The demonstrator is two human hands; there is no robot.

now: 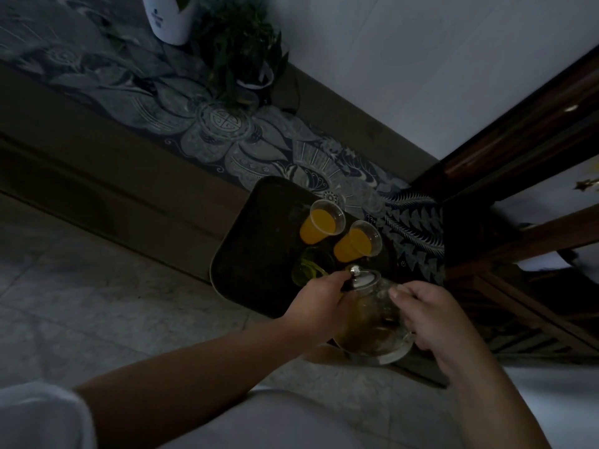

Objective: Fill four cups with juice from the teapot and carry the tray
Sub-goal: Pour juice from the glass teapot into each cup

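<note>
A dark rectangular tray (256, 254) lies on a low patterned table. Two clear cups stand on it, each holding orange juice: one cup (319, 223) at the back, a second cup (356, 243) to its right. A third clear cup (312, 264) sits in front of them, dim and hard to read. The glass teapot (372, 322) is tilted toward that cup, little liquid showing inside. My left hand (319, 303) grips the teapot at its left side near the metal lid (460, 280). My right hand (434, 319) holds the teapot's right side.
A patterned runner (227, 124) covers the wooden table. A potted plant (240, 50) and a white vase (171, 17) stand at the back. Dark wooden furniture (518, 140) rises on the right. Pale tiled floor (81, 286) spreads to the left.
</note>
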